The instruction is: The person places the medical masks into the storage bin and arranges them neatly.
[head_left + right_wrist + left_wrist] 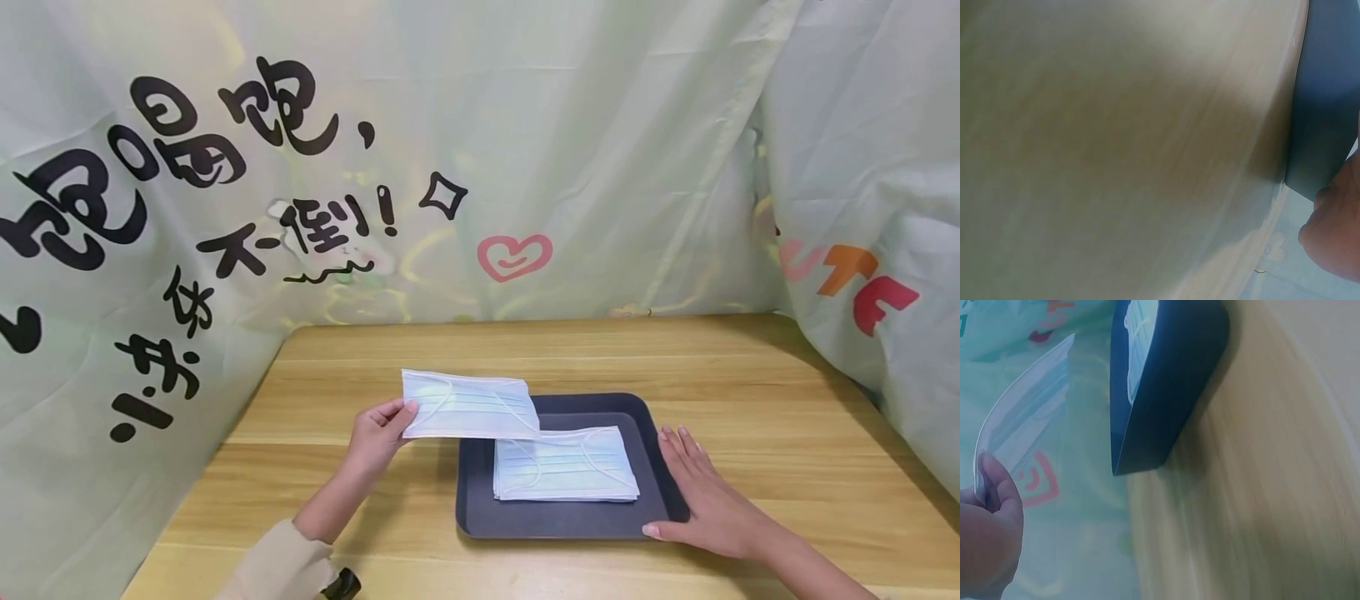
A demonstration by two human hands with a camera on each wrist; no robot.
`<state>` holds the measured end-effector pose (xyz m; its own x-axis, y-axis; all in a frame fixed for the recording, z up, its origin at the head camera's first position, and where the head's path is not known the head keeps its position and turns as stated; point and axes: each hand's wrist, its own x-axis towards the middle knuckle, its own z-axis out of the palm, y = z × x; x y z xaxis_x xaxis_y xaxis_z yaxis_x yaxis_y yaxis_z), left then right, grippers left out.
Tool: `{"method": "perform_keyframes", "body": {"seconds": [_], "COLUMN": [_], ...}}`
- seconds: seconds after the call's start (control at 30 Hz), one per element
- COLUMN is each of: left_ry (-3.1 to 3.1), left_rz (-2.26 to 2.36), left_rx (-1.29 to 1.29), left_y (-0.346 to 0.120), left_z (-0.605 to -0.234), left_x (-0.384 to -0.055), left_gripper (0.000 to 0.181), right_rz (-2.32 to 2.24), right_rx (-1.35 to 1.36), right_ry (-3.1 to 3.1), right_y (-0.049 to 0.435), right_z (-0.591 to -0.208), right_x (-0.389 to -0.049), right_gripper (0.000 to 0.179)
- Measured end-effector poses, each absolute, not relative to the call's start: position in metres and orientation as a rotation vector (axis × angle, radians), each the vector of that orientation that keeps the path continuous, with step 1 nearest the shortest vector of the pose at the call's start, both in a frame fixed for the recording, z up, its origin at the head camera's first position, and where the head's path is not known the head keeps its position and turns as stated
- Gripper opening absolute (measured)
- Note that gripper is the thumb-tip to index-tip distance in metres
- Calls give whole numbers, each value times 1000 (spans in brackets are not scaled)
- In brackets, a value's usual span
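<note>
My left hand (381, 432) pinches a light blue pleated face mask (468, 406) by its left end, thumb on top. The mask is lifted above the far left part of a dark grey tray (476, 521). In the left wrist view the held mask (1029, 412) bends slightly upward from the fingers. A stack of face masks (566, 467) with white ear loops lies in the tray, its far left corner covered by the held one. My right hand (708, 504) rests against the tray's right edge with fingers extended. Only part of that hand (1335, 225) shows in the right wrist view.
The tray stands on a wooden table (360, 350). A pale printed curtain (600, 167) with black lettering and a pink heart hangs behind and along both sides. A small black object (342, 585) shows by the left sleeve.
</note>
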<state>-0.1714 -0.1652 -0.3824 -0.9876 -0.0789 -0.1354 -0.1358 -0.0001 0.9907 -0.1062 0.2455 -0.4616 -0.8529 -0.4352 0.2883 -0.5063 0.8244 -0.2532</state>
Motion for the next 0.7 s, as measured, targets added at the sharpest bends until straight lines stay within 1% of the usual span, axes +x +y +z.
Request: {"method": "perform_keyframes", "body": {"seconds": [0.33,0.7], "left_ry": [2135,2025], "left_rz": [2223,2222], "left_rx": [-143,-65], "left_y": [-139,-112], "left_z": [-387,-405], "left_x": [-173,-165], "left_gripper": [31,33], "right_rz": [482,461], "right_rx": [724,733], "right_ry": [-2790,-2769], "right_y": [246,245], "right_z": [-461,-462], "right_x": [-106,-105], "right_gripper": [114,115]}}
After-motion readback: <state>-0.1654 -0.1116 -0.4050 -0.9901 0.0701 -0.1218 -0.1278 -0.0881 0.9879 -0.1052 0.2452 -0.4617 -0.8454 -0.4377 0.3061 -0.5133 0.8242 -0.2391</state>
